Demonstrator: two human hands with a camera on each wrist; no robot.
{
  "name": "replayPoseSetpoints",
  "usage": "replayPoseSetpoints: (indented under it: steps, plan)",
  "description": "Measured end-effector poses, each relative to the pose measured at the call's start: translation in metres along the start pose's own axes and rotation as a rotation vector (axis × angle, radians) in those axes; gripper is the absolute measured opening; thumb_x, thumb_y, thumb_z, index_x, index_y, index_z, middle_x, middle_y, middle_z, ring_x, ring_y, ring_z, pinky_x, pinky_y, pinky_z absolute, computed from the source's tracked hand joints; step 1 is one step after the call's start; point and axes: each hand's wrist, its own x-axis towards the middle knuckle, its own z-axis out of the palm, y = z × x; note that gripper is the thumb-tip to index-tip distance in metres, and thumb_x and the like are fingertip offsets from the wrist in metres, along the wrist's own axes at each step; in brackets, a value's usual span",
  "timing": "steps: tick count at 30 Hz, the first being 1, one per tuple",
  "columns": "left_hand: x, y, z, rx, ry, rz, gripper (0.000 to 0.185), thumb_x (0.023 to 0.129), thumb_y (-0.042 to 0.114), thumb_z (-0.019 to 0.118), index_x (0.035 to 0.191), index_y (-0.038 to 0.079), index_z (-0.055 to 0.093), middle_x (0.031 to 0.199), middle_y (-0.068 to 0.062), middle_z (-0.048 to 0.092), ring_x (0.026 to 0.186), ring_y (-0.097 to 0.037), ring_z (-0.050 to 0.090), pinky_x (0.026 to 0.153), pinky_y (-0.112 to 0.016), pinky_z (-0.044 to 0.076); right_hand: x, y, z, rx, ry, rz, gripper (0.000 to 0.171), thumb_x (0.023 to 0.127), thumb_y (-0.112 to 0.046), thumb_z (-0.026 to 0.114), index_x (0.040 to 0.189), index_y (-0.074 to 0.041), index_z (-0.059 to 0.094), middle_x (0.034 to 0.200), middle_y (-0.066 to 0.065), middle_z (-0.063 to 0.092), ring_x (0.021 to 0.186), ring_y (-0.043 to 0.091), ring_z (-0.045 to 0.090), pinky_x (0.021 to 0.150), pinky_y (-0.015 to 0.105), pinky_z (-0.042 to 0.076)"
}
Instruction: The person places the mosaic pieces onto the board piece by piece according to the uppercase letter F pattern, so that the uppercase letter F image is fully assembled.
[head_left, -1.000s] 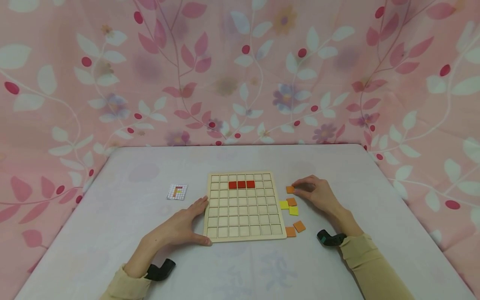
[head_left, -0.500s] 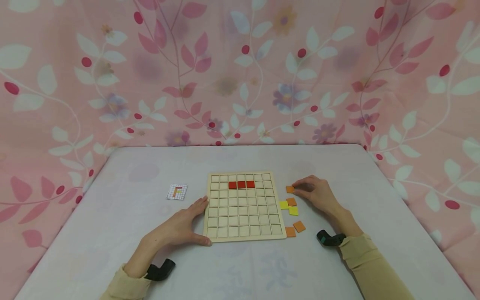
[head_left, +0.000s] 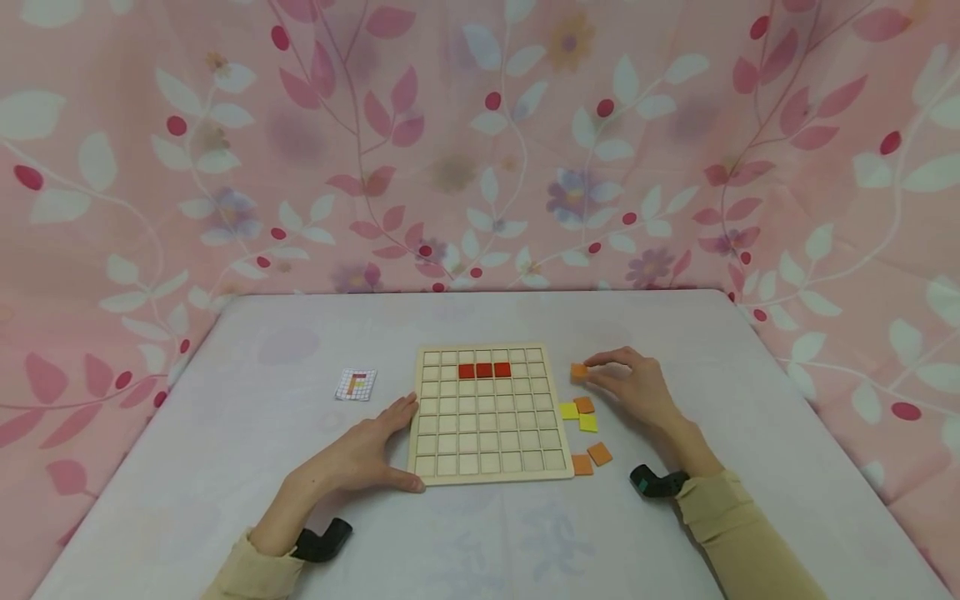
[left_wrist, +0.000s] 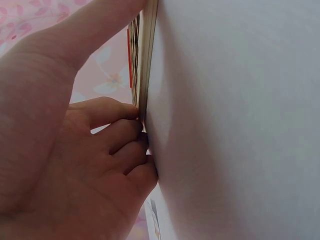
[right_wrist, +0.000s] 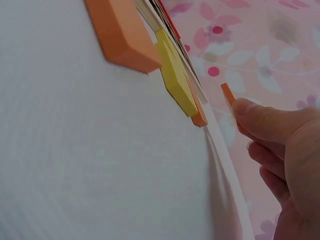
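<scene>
Where the right hand (head_left: 636,387) pinches, an orange tile (head_left: 578,372) juts leftward.

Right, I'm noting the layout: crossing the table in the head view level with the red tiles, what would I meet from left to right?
Card → board → its three red tiles → pinched orange tile → right hand.
</scene>
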Motion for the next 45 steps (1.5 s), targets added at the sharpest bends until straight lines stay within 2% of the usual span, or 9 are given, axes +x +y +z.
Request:
replayPoseSetpoints:
  steps: [5, 8, 13, 20, 25, 34, 39, 45]
  plan:
    - [0.0, 0.0, 0.0, 0.0, -0.001, -0.004, 0.117, 0.057, 0.062, 0.079, 0.149, 0.011, 0.026, 0.157, 0.001, 0.015, 0.144, -0.022, 0.014, 0.11, -0.054, 0.022, 0.0, -0.014, 0.006, 0.044, -0.032, 0.087, 0.025, 0.08, -0.037, 0.073, 0.101, -0.023, 0.071, 0.103, -0.007, 0.064, 0.107, 0.016, 0.054, 0.095, 0.045, 0.04]
    - [0.0, 0.001, -0.001, -0.004, -0.002, -0.003, 0.117, 0.058, 0.062, 0.079, 0.149, 0.01, 0.026, 0.157, 0.0, 0.016, 0.144, -0.023, 0.014, 0.11, -0.055, 0.022, 0.003, -0.025, 0.012, 0.079, -0.039, 0.105, 0.027, 0.081, -0.04, 0.071, 0.102, -0.024, 0.071, 0.104, -0.008, 0.063, 0.109, 0.017, 0.054, 0.096, 0.046, 0.04]
    - [0.0, 0.0, -0.001, -0.004, 0.0, 0.001, 0.117, 0.058, 0.062, 0.079, 0.149, 0.01, 0.027, 0.157, -0.001, 0.016, 0.144, -0.024, 0.014, 0.11, -0.056, 0.022, 0.013, -0.037, 0.025, 0.132, -0.019, 0.052, 0.028, 0.082, -0.039, 0.071, 0.103, -0.021, 0.071, 0.103, -0.007, 0.065, 0.105, 0.018, 0.055, 0.095, 0.047, 0.041]
    - [0.0, -0.001, -0.001, 0.001, 0.007, 0.0, 0.117, 0.057, 0.063, 0.079, 0.149, 0.011, 0.027, 0.157, 0.0, 0.016, 0.143, -0.023, 0.015, 0.11, -0.055, 0.022, 0.027, -0.044, 0.038, 0.14, 0.065, -0.07, 0.025, 0.081, -0.03, 0.073, 0.102, -0.018, 0.072, 0.099, -0.005, 0.068, 0.101, 0.015, 0.059, 0.094, 0.043, 0.043]
    - [0.0, -0.001, -0.001, 0.001, 0.004, -0.003, 0.117, 0.057, 0.064, 0.078, 0.149, 0.012, 0.026, 0.157, 0.003, 0.015, 0.143, -0.02, 0.014, 0.11, -0.053, 0.023, 0.033, -0.042, 0.043, 0.155, 0.087, -0.073, 0.024, 0.081, -0.031, 0.073, 0.102, -0.018, 0.072, 0.097, -0.005, 0.068, 0.1, 0.015, 0.059, 0.093, 0.042, 0.043]
    - [0.001, -0.002, 0.001, 0.001, 0.007, 0.008, 0.117, 0.058, 0.063, 0.078, 0.149, 0.012, 0.026, 0.157, 0.001, 0.016, 0.144, -0.021, 0.014, 0.11, -0.053, 0.023, 0.043, -0.046, 0.05, 0.205, 0.033, -0.048, 0.026, 0.081, -0.037, 0.072, 0.101, -0.02, 0.072, 0.099, -0.006, 0.068, 0.101, 0.016, 0.058, 0.095, 0.048, 0.042]
    - [0.001, -0.002, 0.001, 0.002, 0.01, 0.01, 0.117, 0.058, 0.064, 0.078, 0.149, 0.01, 0.027, 0.157, 0.0, 0.016, 0.143, -0.022, 0.015, 0.11, -0.054, 0.022, 0.048, -0.056, 0.054, 0.225, -0.005, -0.07, 0.026, 0.08, -0.035, 0.073, 0.1, -0.018, 0.072, 0.099, -0.005, 0.069, 0.102, 0.016, 0.058, 0.095, 0.051, 0.041]
    - [0.0, 0.0, 0.001, 0.005, 0.007, 0.0, 0.117, 0.058, 0.063, 0.078, 0.148, 0.01, 0.027, 0.157, 0.0, 0.017, 0.143, -0.023, 0.015, 0.11, -0.055, 0.022, 0.049, -0.07, 0.062, 0.245, -0.056, -0.05, 0.023, 0.081, -0.032, 0.074, 0.1, -0.019, 0.072, 0.101, -0.005, 0.068, 0.103, 0.016, 0.057, 0.097, 0.052, 0.04]
